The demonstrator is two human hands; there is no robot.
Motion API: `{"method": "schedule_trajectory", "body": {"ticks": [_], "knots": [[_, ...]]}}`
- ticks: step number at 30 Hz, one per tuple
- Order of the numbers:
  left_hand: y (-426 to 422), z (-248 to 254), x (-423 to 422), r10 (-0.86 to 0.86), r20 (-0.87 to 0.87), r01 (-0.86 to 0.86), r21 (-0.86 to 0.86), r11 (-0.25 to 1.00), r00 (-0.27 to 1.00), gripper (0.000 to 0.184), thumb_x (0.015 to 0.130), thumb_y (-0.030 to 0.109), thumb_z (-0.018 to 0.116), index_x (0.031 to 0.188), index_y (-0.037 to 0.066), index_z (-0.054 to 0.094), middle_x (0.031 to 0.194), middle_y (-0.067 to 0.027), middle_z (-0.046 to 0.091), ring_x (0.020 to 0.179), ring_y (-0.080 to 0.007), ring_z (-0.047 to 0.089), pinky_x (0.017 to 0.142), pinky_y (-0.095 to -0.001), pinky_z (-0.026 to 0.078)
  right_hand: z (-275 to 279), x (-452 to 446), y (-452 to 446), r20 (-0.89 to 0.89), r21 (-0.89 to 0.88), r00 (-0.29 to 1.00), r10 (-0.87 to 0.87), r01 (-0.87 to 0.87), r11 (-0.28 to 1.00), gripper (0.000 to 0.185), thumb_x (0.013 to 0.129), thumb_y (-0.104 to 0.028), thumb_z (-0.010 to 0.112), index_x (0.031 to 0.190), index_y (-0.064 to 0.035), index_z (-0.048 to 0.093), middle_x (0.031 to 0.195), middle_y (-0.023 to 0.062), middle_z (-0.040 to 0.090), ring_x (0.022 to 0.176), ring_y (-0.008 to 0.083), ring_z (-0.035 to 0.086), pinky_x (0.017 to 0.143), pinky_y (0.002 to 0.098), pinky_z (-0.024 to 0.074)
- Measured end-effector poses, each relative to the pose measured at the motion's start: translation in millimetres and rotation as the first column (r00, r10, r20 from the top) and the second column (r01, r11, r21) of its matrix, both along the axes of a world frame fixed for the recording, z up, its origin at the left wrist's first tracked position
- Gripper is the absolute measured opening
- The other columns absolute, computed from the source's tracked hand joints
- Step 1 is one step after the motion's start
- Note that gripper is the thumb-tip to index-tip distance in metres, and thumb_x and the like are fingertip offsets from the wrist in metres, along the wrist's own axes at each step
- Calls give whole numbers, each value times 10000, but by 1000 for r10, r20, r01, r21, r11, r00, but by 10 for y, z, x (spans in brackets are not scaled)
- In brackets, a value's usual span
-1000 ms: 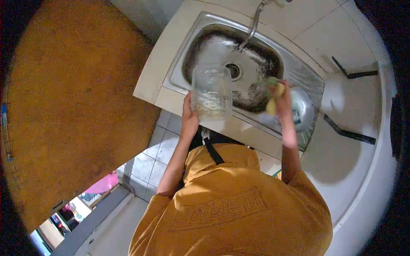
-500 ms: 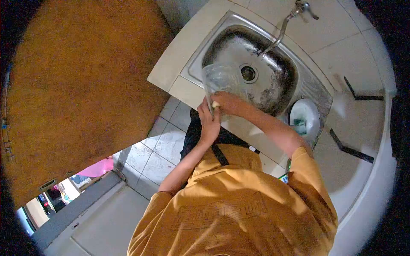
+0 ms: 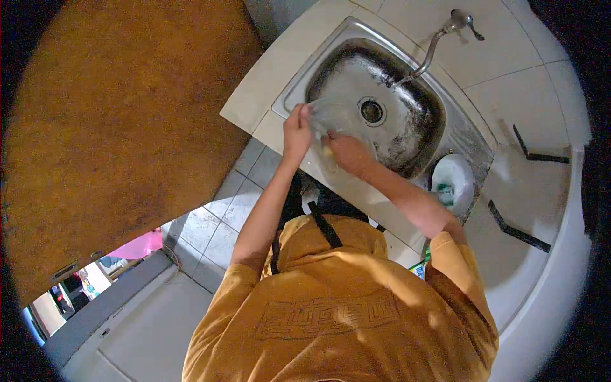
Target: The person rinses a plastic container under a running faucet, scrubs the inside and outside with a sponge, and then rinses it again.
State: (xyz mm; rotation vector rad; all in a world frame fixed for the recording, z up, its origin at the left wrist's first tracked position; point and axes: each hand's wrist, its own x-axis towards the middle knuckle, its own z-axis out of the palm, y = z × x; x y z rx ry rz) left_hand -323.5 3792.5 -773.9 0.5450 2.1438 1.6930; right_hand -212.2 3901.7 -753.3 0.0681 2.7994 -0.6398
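A clear plastic container (image 3: 340, 114), smeared by motion, is held tilted over the near left edge of the steel sink (image 3: 401, 143). My left hand (image 3: 296, 135) is closed on its left side, fingers at the rim. Against the container's near part is my right hand (image 3: 350, 155), closed around a small pale yellow thing (image 3: 328, 151) that shows only at the fingers. Its kind cannot be made out. Whether the right hand is inside the container or in front of it is unclear.
Above the basin reaches a curved faucet (image 3: 433, 54). On the drainboard at right sits a white dish (image 3: 453, 181) with something green in it. Black brackets (image 3: 519, 226) are at the right. A brown door (image 3: 127, 127) stands at left, beside the tiled floor (image 3: 229, 210).
My left hand has moved up and away from my right hand to the container's rim. The container has shifted and turned. My right hand has moved slightly right with the pale yellow thing.
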Motion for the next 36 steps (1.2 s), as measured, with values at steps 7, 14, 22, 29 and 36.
{"method": "schedule_trajectory", "body": {"ticks": [7, 14, 22, 29, 36], "knots": [[302, -324, 424, 292, 4, -291, 75, 954, 956, 256, 868, -8, 379, 1097, -30, 490, 1109, -210, 510, 1056, -314, 495, 933, -354, 367, -577, -408, 723, -146, 109, 979, -140, 157, 982, 353, 708, 26, 534, 1058, -8, 554, 976, 200, 571, 897, 378, 593, 758, 445, 497], [436, -661, 37, 344, -100, -317, 218, 923, 934, 449, 731, -89, 350, 1158, -31, 477, 1177, -193, 512, 1128, -337, 483, 993, -362, 338, -875, -573, 551, -85, -9, 996, -16, 15, 1000, 322, 754, -31, 543, 1075, -52, 536, 1067, 198, 553, 873, 366, 614, 740, 449, 511], [358, -796, 432, 375, -86, -360, 149, 921, 923, 449, 746, -92, 354, 1174, -1, 455, 1097, -125, 532, 1075, -238, 502, 973, -337, 361, -1132, -786, 263, -156, 19, 937, -313, 320, 947, 373, 752, -34, 553, 1124, -51, 533, 1077, 216, 546, 942, 379, 591, 828, 461, 481], [794, -556, 791, 125, 3, -125, 26, 992, 992, 270, 937, 202, 484, 1095, -14, 522, 982, -123, 601, 957, -201, 557, 875, -307, 417, -900, 313, 921, -335, -423, 890, -310, 151, 893, 396, 675, -36, 620, 1063, 7, 553, 1046, 231, 574, 940, 426, 562, 833, 440, 471], [1709, -446, 1885, 104, -62, -102, 34, 994, 993, 321, 959, 175, 420, 1204, 3, 537, 1115, -138, 609, 1036, -203, 556, 905, -314, 416, -996, 1190, 1554, 6, -716, 729, -685, 481, 506, 328, 716, -87, 627, 1024, 15, 575, 948, 222, 631, 892, 348, 616, 779, 420, 477]]}}
